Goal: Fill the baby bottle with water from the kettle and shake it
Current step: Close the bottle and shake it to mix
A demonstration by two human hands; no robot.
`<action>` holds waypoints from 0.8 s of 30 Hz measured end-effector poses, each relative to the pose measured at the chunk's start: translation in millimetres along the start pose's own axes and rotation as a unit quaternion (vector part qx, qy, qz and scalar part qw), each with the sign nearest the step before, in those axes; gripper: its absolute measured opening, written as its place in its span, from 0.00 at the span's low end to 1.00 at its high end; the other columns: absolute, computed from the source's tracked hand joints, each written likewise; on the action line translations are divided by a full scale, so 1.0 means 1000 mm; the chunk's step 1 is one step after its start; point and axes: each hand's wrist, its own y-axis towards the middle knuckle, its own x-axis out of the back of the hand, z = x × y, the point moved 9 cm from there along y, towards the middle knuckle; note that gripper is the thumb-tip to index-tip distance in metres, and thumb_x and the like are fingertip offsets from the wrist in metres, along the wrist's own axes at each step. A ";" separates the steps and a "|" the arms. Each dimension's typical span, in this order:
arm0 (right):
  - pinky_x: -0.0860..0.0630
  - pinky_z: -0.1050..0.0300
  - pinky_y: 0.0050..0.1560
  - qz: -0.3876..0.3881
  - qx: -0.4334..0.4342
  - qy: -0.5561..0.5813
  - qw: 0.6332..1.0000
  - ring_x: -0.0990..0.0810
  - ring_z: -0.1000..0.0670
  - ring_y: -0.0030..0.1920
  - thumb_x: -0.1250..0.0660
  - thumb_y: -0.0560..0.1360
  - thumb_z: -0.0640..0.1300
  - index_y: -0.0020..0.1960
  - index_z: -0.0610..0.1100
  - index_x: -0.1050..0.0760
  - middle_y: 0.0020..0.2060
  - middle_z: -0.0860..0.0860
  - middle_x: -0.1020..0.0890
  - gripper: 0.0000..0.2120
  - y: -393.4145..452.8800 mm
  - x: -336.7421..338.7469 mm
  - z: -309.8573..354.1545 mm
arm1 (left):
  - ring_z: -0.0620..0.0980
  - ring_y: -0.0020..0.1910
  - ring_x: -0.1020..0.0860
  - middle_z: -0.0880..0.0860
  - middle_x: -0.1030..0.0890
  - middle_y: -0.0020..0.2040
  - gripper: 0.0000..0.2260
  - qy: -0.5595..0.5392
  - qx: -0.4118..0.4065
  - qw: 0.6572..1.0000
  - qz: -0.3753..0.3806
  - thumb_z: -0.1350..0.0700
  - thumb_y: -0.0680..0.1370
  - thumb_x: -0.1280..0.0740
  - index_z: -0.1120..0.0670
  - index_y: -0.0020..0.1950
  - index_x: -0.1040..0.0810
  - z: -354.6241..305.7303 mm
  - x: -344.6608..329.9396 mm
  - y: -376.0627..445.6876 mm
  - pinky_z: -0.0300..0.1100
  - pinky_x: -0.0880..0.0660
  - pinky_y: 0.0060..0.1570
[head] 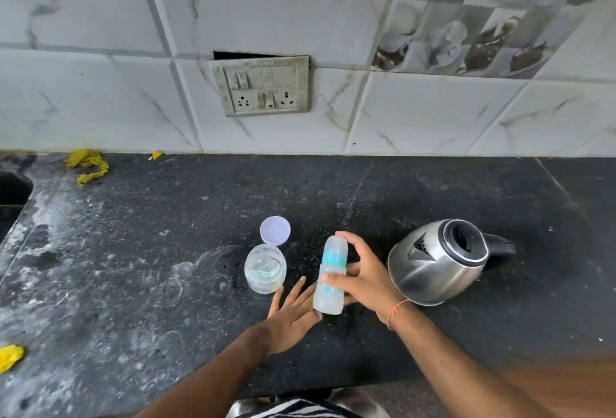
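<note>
Standing capped on a black speckled stone counter (400, 204), a translucent baby bottle with a teal collar (330, 276) is gripped at mid-body by the right hand (361, 276).

A clear round jar (265, 269) and its pale lilac lid (275, 230) sit just left of the bottle; a steel electric kettle with its lid open (440, 266) sits just right. The left hand (293, 312) lies flat, fingers straight, touching the bottle's base. Crumpled yellow scraps (87, 166) lie far left by the tiled wall; open counter stretches behind the bottle.
</note>
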 end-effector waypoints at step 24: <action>0.11 0.41 0.44 0.003 0.026 -0.033 0.999 0.10 0.46 0.53 0.20 0.75 0.38 0.72 0.67 0.29 0.57 0.44 0.14 0.36 0.001 -0.004 0.004 | 0.35 0.83 0.70 0.31 0.60 0.85 0.25 -0.017 -0.009 1.000 -0.005 0.45 0.91 0.51 0.33 0.87 0.55 0.002 0.000 0.002 0.54 0.75 0.81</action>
